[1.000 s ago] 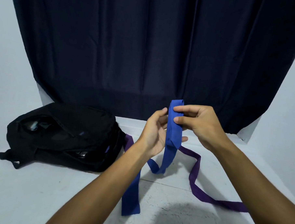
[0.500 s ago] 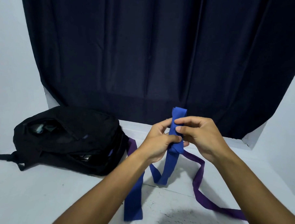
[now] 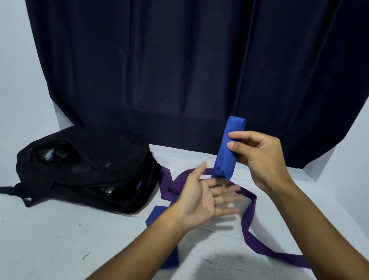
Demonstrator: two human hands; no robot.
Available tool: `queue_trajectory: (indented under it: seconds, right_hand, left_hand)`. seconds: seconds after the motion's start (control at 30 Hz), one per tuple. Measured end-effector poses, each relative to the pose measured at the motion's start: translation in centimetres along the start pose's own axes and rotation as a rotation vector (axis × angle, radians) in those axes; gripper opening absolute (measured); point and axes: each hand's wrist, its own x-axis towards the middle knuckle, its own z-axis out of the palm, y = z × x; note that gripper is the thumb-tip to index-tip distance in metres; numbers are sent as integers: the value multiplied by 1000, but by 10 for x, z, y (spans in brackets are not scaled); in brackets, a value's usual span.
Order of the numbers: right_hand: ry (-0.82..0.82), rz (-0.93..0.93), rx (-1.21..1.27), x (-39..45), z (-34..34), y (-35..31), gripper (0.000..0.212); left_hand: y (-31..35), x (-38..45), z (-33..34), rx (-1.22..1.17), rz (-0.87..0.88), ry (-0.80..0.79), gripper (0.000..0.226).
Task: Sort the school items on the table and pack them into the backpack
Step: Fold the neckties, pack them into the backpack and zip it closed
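My right hand (image 3: 256, 157) pinches the folded top of a blue necktie (image 3: 228, 150) and holds it upright above the table. The tie's loose tail runs down behind my left arm onto the table. Just below the fold, my left hand (image 3: 206, 201) is palm up with straight, blurred fingers and holds nothing. A purple necktie (image 3: 248, 227) lies looped on the white table under both hands. The black backpack (image 3: 87, 167) lies on its side at the left, its compartments unzipped.
The white table (image 3: 48, 239) has a scuffed grey patch at the front. A dark navy curtain (image 3: 193, 66) hangs behind it, with pale walls on both sides. The backpack's strap (image 3: 6, 190) trails toward the left edge.
My left hand has let go of the blue tie and dropped below it, palm up. My right hand has kept its pinch and shifted slightly right.
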Motion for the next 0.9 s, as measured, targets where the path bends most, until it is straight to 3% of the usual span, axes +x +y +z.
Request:
queue_trajectory:
  seconds: [0.07,0.13,0.33,0.53,0.63,0.9]
  right_hand:
    - [-59,35,-2,-11,5,6,24]
    - [-129,99,-13,-26,9,17,26]
    - [-371,301,-82,-58,10,47,23]
    - [-241,238,-52,-43,5,45,25]
    - [-236,224,-61,-36,8,44,25]
    - [-225,186,-129,-32,19,48,25]
  left_hand:
    - [15,13,-14,-240,45,12,74]
    - [36,23,-26,-284,123,57,69]
    - [58,22,-37,-22,125,84,47]
    - [43,12,-47,113,34,-241,45]
    - [38,11,-49,159,67,-356,56]
    - [24,8,-39,327,256,-226,81]
